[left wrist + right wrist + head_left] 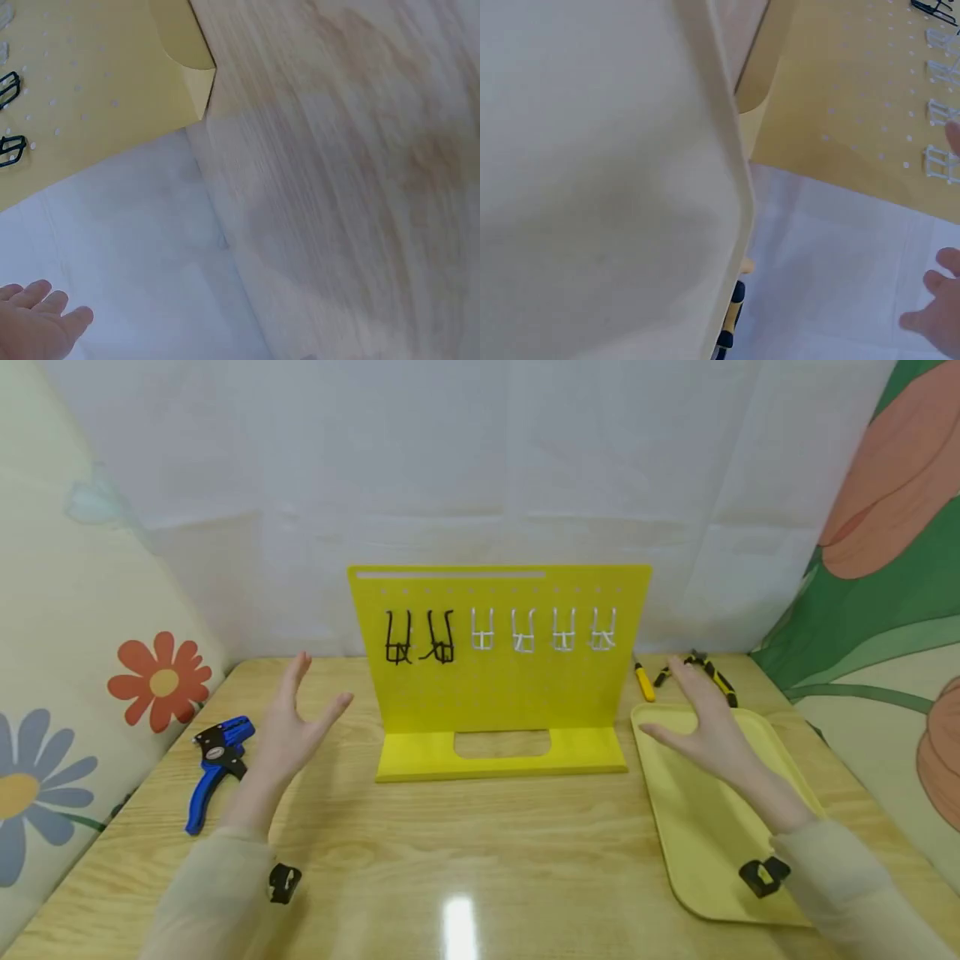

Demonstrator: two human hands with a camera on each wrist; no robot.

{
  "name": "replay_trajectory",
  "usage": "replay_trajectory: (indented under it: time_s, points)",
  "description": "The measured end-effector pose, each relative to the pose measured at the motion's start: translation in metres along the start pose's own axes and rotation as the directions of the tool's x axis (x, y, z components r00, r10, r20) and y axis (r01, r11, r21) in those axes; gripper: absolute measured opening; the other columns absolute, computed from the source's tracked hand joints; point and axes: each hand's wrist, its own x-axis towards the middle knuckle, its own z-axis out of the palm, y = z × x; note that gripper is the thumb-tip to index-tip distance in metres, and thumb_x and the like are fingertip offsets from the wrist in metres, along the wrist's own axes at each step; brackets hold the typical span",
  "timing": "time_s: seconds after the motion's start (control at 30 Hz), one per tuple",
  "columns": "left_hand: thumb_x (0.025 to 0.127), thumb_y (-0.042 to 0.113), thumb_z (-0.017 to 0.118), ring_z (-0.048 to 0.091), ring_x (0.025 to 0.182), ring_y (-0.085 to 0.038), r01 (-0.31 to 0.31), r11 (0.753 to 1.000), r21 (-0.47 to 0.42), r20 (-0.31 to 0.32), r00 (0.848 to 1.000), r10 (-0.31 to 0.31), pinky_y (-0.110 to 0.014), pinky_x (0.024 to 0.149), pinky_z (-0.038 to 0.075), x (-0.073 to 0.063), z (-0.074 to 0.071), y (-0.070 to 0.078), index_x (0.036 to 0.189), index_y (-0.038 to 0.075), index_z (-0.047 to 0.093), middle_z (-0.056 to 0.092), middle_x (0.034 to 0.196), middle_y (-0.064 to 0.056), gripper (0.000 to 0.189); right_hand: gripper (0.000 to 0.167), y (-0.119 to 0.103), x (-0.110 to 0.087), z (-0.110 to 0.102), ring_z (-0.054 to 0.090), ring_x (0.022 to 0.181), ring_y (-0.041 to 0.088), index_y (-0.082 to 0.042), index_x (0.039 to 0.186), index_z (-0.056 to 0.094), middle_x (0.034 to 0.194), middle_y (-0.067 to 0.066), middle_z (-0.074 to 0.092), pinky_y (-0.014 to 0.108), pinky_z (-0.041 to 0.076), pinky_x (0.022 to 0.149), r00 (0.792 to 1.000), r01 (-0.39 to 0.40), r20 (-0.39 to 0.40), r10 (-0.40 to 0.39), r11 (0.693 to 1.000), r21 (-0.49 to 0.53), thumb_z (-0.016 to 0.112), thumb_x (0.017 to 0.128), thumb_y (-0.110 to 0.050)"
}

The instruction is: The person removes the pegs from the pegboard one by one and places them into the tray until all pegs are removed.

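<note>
My left hand (285, 731) is raised over the left of the table, fingers straight and thumb spread, holding nothing. Nearest to it lies a blue and black wire stripper (215, 768). My right hand (712, 731), likewise spread and holding nothing, hovers above the yellow tray (678, 860). Between the hands stands a yellow pegboard (502, 689). Two black hooks (441, 637) hang at its left and several white hooks (522, 631) at its right. In the left wrist view the left fingers (54, 302) show low in the corner; the right hand (941, 311) appears at the right wrist view's edge.
Behind the tray lie a yellow-handled tool (644, 683) and black-and-yellow pliers (722, 683), partly covered by the right hand. A white cloth (465, 460) hangs behind the wooden table (480, 835). Flower-patterned panels (60, 610) flank both sides.
</note>
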Motion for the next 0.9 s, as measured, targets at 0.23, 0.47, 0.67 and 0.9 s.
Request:
replay_trajectory:
  time_s: [0.23,0.47,0.67,0.9]
  points:
    - [0.093,0.035,0.059,0.022,0.142,-0.036,-0.039,0.991,-0.128,-0.001,0.999,0.040,-0.058,0.115,0.020,0.010,0.007,-0.002,0.151,0.010,0.013,0.026,0.153,-0.016,0.078,0.083,-0.008,0.014,0.006,0.048,0.120,0.043,0.002,0.140,0.040,0.136,0.026,0.048,0.049,0.040,0.105,0.966,0.172,-0.199,-0.165,0.985,0.019,0.079,0.067,0.005]
    - [0.094,0.025,0.059,0.034,0.136,-0.037,-0.048,0.979,-0.199,-0.008,0.999,0.048,-0.054,0.112,0.030,0.020,0.017,0.003,0.146,0.002,0.028,0.037,0.146,-0.021,0.065,0.066,-0.022,0.029,0.013,0.055,0.118,0.028,0.002,0.130,0.053,0.125,0.024,0.058,0.009,0.036,0.104,0.929,0.233,-0.319,-0.189,0.967,0.106,0.075,0.069,0.014]
    - [0.096,0.020,0.055,0.042,0.131,-0.035,-0.039,0.973,-0.228,-0.014,0.999,0.037,-0.050,0.108,0.037,0.032,0.027,0.010,0.142,0.000,0.036,0.045,0.141,-0.020,0.054,0.051,-0.024,0.048,0.017,0.060,0.107,0.035,0.007,0.120,0.059,0.117,0.022,0.063,0.006,0.040,0.098,0.902,0.278,-0.373,-0.219,0.954,0.111,0.073,0.072,0.014]
    - [0.096,0.018,0.054,0.048,0.127,-0.034,0.011,0.966,-0.259,-0.007,1.000,-0.013,-0.031,0.104,0.045,0.043,0.035,0.009,0.140,-0.002,0.039,0.048,0.137,-0.023,0.050,0.038,-0.023,0.062,0.024,0.062,0.106,0.034,0.007,0.111,0.065,0.112,0.025,0.064,0.006,0.040,0.098,0.905,0.258,-0.380,-0.190,0.957,0.134,0.072,0.074,0.011]
